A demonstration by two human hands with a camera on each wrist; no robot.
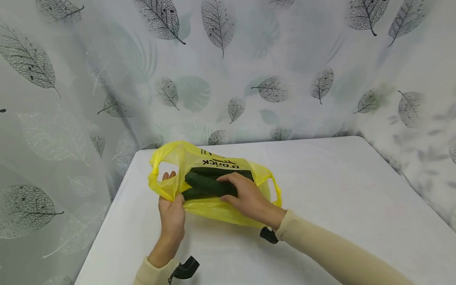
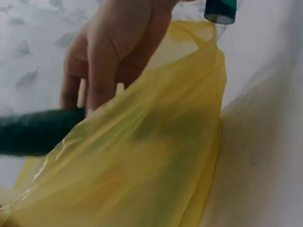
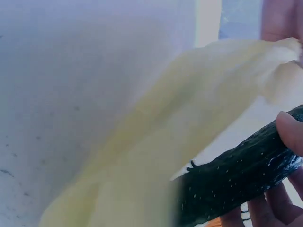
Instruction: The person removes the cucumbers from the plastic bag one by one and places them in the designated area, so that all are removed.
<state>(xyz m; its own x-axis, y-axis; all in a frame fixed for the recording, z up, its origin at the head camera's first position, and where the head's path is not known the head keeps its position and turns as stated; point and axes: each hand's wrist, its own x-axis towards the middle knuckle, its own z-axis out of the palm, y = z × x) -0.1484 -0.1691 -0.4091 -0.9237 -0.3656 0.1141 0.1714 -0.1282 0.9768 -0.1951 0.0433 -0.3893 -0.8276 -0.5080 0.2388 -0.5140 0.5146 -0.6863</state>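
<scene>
A yellow plastic bag with dark printing lies on its side, its mouth facing the person. Several dark green cucumbers lie in its mouth. My right hand grips one cucumber, thumb on the near side and fingers over the top. In the right wrist view, the thumb and fingers close round this bumpy cucumber. At the bag's left side, my left hand pinches the rim near a handle loop. In the left wrist view, the bag's film hides much of what is inside.
Under the bag is a white-covered table. A leaf-patterned curtain hangs behind it and along both sides. A black wrist device sits by the left cuff, another under the right wrist.
</scene>
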